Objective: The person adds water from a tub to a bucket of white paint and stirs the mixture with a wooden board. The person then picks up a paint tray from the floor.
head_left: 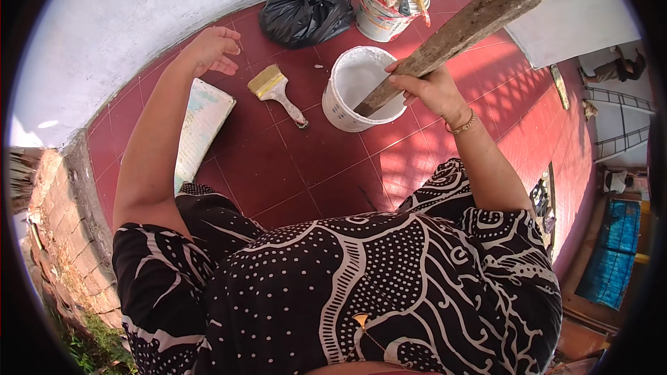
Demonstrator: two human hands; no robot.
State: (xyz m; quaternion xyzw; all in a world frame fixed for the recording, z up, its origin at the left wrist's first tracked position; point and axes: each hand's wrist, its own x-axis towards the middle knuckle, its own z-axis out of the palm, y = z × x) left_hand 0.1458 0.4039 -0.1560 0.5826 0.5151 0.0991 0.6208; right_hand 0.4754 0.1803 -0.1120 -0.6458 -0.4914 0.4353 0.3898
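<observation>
My right hand (434,94) is wrapped round a rough wooden stick (472,21), thick and weathered. The stick slants down to the left, its lower end inside a white plastic bucket (347,114). White paint coats the bucket's inner wall; how deep the stick sits is hard to tell. Away to the left, my left hand (212,51) hangs in the air with its fingers apart and nothing in them. Between the hand and the bucket, a wide paintbrush (278,94) with yellowish bristles and a paint-smeared white handle lies on the red tiled floor (278,160).
A tied black plastic bag (306,10) and a paint pail (389,10) with used brushes on top stand near the white wall (160,0). By my left knee is a paint-stained pale board-like object (205,125). Far right, a person (618,68) is near a metal ladder (622,121).
</observation>
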